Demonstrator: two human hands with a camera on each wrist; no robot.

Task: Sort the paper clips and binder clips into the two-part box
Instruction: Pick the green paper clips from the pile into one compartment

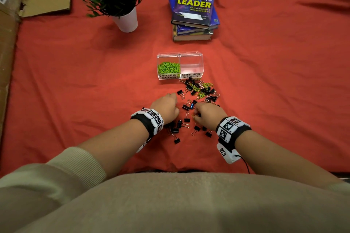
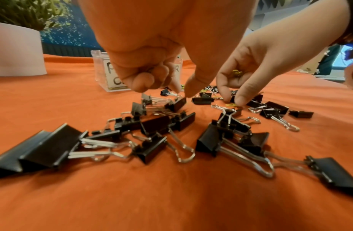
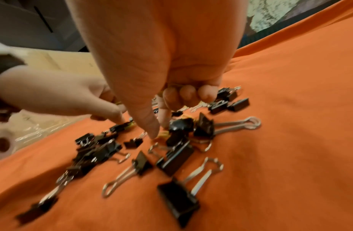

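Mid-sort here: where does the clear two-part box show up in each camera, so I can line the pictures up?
Head: two-part box at centre, beyond the clip pile, green paper clips in its left half.
Left wrist: upper middle, mostly hidden behind the left hand; its label corner shows.
Right wrist: not in view.
Shared landmark: the scattered black binder clips on the red cloth.

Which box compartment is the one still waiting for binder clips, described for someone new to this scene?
On the red cloth, in front of the stack of books, stands a clear two-part box. Take its right half, labelled BINDER CLIPS. It looks empty, whereas the left half holds green paper clips.
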